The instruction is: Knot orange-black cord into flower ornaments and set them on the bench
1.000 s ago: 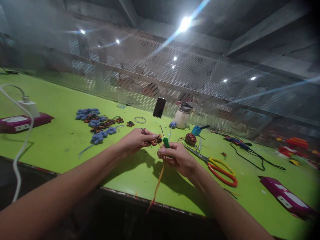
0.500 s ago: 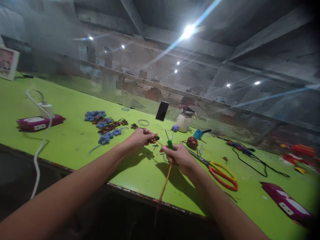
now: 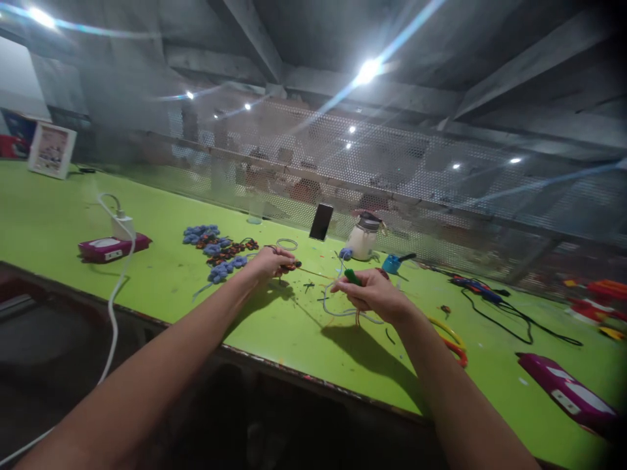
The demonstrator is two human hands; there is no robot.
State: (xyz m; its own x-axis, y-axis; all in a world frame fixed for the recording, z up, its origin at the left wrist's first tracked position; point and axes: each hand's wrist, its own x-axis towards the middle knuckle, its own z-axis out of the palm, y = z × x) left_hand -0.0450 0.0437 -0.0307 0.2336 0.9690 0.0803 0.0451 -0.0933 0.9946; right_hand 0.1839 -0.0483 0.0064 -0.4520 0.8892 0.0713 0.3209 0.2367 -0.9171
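Observation:
My left hand [image 3: 269, 262] pinches a small orange-and-black crocheted flower [image 3: 292, 266] above the green table. A thin strand of yarn [image 3: 316, 272] runs taut from it toward my right hand [image 3: 376, 294], which is closed around a green-handled crochet hook [image 3: 353, 277]. Orange yarn also hangs beneath that hand. Left of my left hand lie several blue crocheted flowers [image 3: 228, 267] and dark orange ones [image 3: 240, 248]. Behind my right hand, a ball of dark red yarn [image 3: 383, 274] is mostly hidden; scissors with yellow and orange handles [image 3: 454, 346] show partly past my forearm.
At the back stand a phone [image 3: 321, 222] and a white jug [image 3: 363, 238], near a turquoise pot [image 3: 390, 264]. Purple power strips lie left [image 3: 112, 248] and right [image 3: 563, 391]. A white cable [image 3: 113, 313] drops over the table's front edge. Pliers [image 3: 473, 287] lie right.
My right hand has moved right, away from the left, and the yarn between them is drawn out longer. The crochet hook has tilted. The view has shifted slightly left.

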